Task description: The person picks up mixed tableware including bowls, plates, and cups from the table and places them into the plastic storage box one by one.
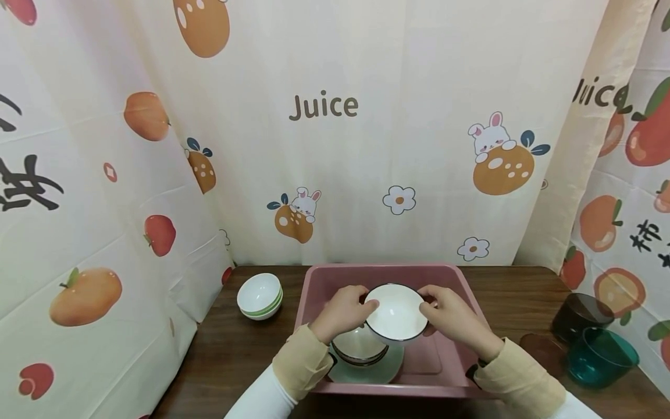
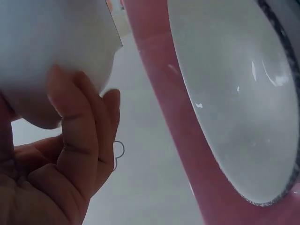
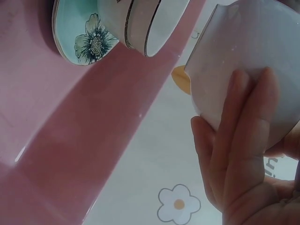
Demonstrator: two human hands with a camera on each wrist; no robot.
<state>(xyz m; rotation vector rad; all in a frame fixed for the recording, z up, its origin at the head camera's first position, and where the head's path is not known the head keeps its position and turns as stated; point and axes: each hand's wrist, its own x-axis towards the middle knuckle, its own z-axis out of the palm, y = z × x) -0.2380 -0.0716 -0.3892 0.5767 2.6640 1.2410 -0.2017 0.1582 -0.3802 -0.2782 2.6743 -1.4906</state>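
A white bowl (image 1: 396, 311) with a dark rim is held above the pink tub (image 1: 387, 271), tilted so its inside faces the head camera. My left hand (image 1: 342, 311) grips its left edge, thumb at the rim, and my right hand (image 1: 451, 315) grips the right edge the same way. Both wrist views show fingers spread under the outer wall of the bowl (image 2: 51, 51). Below my left hand, a stack of dark-rimmed bowls (image 1: 358, 346) sits on a pale green plate (image 1: 395, 369) in the tub. The right wrist view shows a flower pattern on that plate (image 3: 96, 44).
Left of the tub, white bowls with green bands (image 1: 260, 295) are stacked on the wooden table (image 1: 220, 361). At the right stand a teal glass bowl (image 1: 601, 356) and a dark see-through one (image 1: 580, 317). A printed curtain (image 1: 366, 145) hangs behind and along both sides.
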